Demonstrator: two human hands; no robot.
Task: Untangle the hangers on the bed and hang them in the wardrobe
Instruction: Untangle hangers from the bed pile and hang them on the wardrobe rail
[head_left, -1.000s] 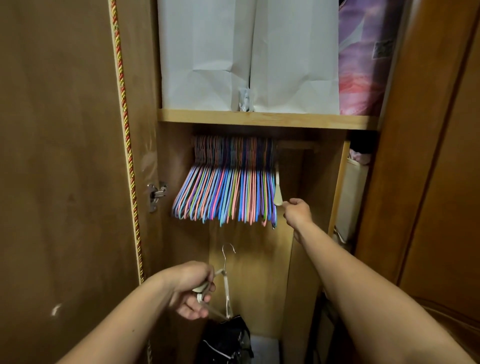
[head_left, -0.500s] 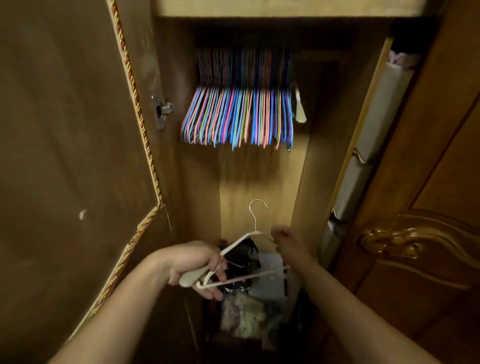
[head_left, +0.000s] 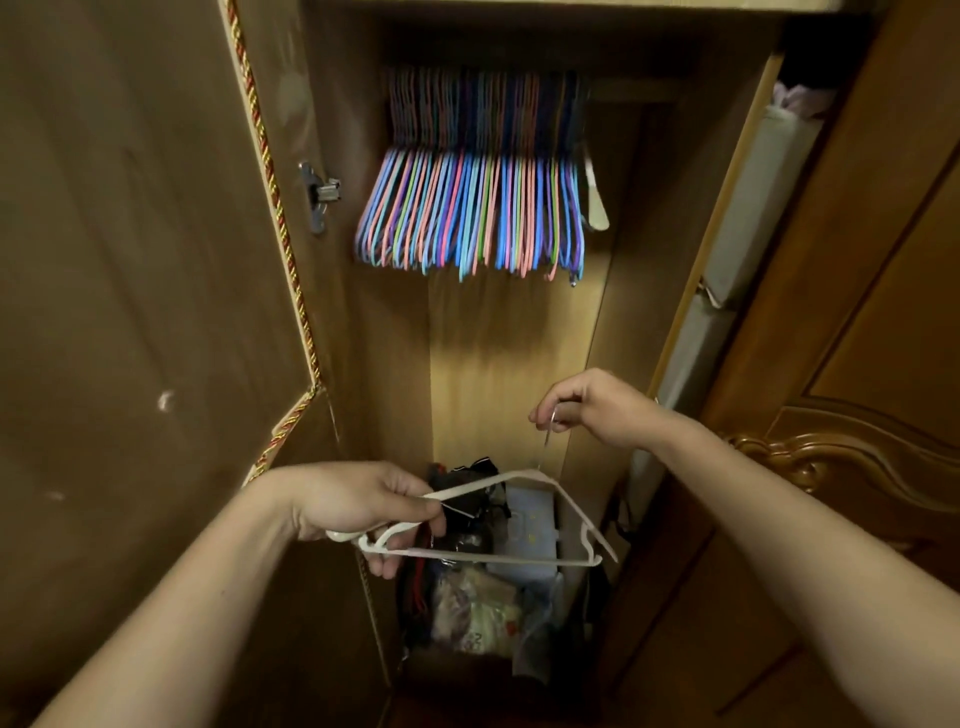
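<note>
Inside the open wardrobe, several coloured hangers (head_left: 470, 218) hang packed together on the rail (head_left: 631, 93), with one white hanger (head_left: 596, 200) at their right end. Low in front of them I hold white hangers (head_left: 519, 519) between both hands. My left hand (head_left: 363, 506) grips their left ends. My right hand (head_left: 592, 408) pinches the metal hook of one of them, and its white frame slants down to the left hand. How many white hangers the left hand holds is unclear.
The open wardrobe door (head_left: 135, 291) with a braided cord edge stands at the left. A carved wooden door (head_left: 857, 389) is at the right. Bags and dark items (head_left: 478, 597) lie on the wardrobe floor. A grey fabric organiser (head_left: 748, 218) hangs on the right side.
My right hand left the white hanger on the rail, came down and took hold of a hook of the white hangers in my left hand. The view tilted downward.
</note>
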